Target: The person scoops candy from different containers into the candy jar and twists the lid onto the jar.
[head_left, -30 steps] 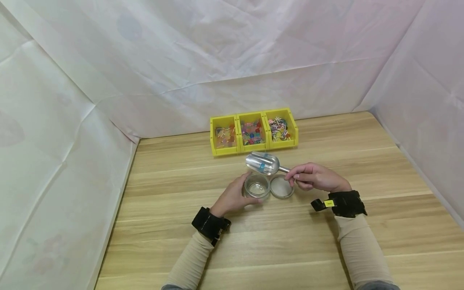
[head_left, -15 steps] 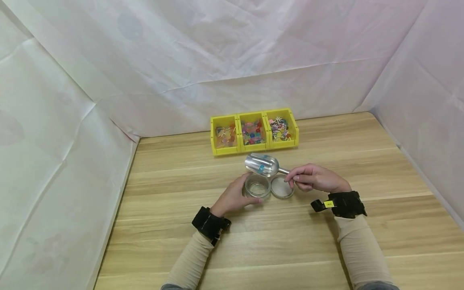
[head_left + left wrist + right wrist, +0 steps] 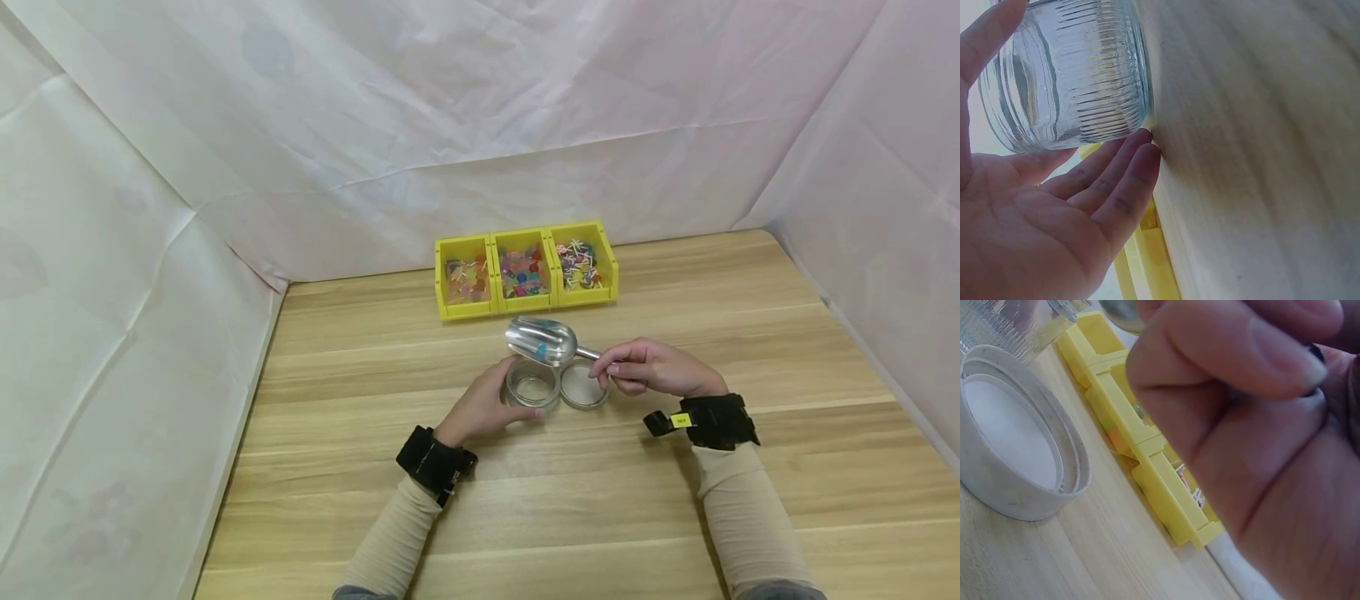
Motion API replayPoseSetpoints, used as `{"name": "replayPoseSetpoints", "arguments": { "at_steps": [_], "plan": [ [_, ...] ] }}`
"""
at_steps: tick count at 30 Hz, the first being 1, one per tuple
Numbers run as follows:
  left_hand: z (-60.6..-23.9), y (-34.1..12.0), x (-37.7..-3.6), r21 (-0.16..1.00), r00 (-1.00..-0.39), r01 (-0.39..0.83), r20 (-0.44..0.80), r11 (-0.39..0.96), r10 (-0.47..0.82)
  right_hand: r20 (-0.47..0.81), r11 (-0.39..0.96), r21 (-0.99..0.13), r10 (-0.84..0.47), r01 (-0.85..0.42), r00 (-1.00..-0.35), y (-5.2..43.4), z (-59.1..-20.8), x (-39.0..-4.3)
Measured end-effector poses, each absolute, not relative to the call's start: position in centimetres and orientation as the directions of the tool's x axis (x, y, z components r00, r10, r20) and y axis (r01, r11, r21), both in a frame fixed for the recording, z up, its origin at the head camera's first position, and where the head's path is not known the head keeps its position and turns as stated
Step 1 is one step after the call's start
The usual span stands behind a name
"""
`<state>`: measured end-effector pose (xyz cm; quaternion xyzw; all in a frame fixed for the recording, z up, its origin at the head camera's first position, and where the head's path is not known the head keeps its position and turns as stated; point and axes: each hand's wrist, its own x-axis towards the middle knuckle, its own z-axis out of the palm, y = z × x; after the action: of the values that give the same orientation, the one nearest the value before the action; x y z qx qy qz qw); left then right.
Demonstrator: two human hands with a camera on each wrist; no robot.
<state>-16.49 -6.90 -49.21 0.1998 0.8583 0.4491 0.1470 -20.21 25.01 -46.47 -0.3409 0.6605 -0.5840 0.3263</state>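
Note:
A clear glass jar [image 3: 534, 392] with ribbed sides stands uncovered on the table, nothing visible inside it. My left hand [image 3: 491, 402] holds it from the left, thumb on the near side and fingers [image 3: 1124, 194] round the far side. In my right hand [image 3: 652, 367], the thin handle of a metal scoop [image 3: 546, 340] is pinched between thumb and fingers. The scoop's bowl hangs just beyond the jar's rim, pointing left, with blue patches showing on its shiny surface. Right of the jar, beneath the right fingertips, lies a round lid [image 3: 1022, 431], its inner side up.
Behind the scoop, three joined yellow bins [image 3: 525, 271] stand near the back curtain [image 3: 480, 108]. Small colourful pieces fill the bins, with white-sticked ones in the right bin [image 3: 581, 265]. Another curtain [image 3: 97, 333] hangs along the table's left edge.
The scoop's bowl has dipped slightly toward the jar and shifted a touch left. Both hands stay nearly still, and the jar and lid keep their places.

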Motion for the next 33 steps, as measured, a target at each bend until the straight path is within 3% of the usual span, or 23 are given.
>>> {"name": "replayPoseSetpoints", "arguments": {
  "at_steps": [33],
  "plan": [
    [-49.1, -6.92, -16.38, 0.843, -0.872, 0.212, -0.065, 0.494, 0.485, -0.067, 0.136, -0.988, -0.822, -0.08, -0.565, 24.93, -46.28, -20.16]
  ]
}}
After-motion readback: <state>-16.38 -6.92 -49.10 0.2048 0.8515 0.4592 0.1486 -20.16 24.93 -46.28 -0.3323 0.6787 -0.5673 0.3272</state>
